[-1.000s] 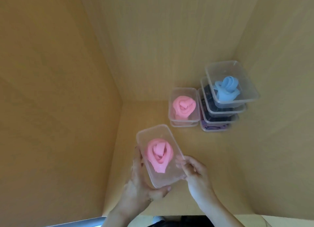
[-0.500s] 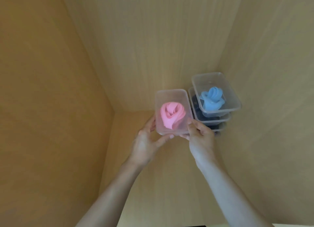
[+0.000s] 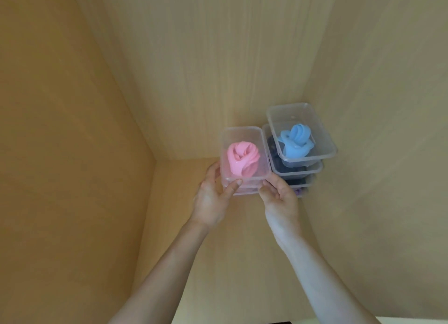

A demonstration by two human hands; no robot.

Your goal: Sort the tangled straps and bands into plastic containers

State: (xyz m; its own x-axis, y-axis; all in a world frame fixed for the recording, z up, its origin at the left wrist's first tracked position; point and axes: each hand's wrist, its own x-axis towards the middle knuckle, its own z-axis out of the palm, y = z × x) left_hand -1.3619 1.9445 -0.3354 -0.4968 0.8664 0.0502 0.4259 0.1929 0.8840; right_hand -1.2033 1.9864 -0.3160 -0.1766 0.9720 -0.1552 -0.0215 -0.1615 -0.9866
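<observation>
left hand (image 3: 213, 197) grips near-left side of clear rectangular plastic tub (image 3: 242, 129), thumb on the front wall. right hand (image 3: 281, 197): fingers (image 3: 266, 186) curl onto its near-right corner. Tub carries a rolled pink elastic band (image 3: 242, 162) and sits on, or just above, a 2nd clear tub (image 3: 244, 191) w/ pink inside, at the back of the wooden shelf (image 3: 242, 231). Can't tell if weight is fully down.

Right beside it: stack (image 3: 315, 169) of approx 4 tubs. Rolled blue band (image 3: 294, 140) in the top 1, dark bands (image 3: 276, 159) below, purple band (image 3: 300, 191) at bottom.

Progress est.: late stage, colours already grouped, no loose straps in view. Left to do: let go of tub, square it up. Anything off-camera unknown.
</observation>
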